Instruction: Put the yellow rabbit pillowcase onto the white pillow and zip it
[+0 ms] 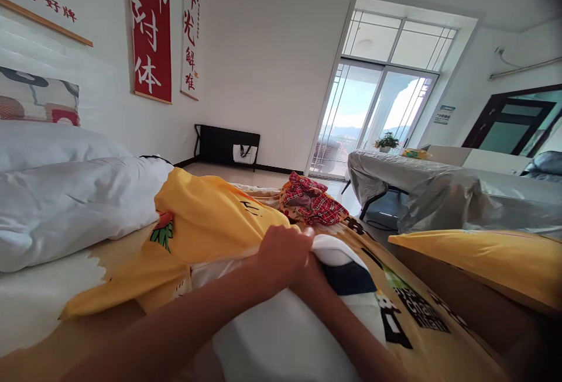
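Note:
My left hand [283, 253] is closed on the edge of a yellow printed pillowcase [211, 224] that lies over a white pillow [281, 335] on the bed. My right hand [312, 274] sits just under and behind the left one, pressed against the white pillow at the pillowcase opening; its fingers are hidden. Both forearms reach in from the bottom of the view.
A white duvet [74, 200] is bunched at the left. A red plaid cloth [312, 198] lies at the bed's far end. Another yellow pillow [487, 262] rests at right. A table under grey sheeting [439, 192] stands beyond, near glass balcony doors [373, 119].

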`<state>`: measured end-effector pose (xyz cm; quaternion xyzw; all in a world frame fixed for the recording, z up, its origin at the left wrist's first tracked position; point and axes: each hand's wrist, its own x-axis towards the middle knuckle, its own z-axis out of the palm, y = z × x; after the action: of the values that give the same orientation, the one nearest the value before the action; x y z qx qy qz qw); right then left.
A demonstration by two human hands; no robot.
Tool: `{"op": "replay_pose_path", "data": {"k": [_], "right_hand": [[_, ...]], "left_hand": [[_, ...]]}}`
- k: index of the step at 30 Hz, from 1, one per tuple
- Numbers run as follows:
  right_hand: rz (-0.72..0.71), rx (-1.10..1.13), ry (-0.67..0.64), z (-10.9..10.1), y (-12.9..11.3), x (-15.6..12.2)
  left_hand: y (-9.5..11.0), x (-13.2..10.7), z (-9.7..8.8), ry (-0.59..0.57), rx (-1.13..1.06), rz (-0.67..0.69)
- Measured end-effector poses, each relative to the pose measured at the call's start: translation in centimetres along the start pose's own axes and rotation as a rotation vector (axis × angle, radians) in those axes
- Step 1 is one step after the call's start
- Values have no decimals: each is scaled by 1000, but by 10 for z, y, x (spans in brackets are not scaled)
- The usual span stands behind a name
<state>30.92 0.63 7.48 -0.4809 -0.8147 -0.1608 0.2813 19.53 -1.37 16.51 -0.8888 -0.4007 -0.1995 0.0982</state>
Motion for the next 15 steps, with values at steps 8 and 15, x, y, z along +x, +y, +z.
{"op": "replay_pose_path", "data": {"k": [8,15], "right_hand": [[54,-155,29,-50,30,-11],[-134,-6,498,-90,-15,-98]], "left_hand": [[-42,-37,8,-121,-20,-124],[-45,-37,28,-115,-60,-150]]}}
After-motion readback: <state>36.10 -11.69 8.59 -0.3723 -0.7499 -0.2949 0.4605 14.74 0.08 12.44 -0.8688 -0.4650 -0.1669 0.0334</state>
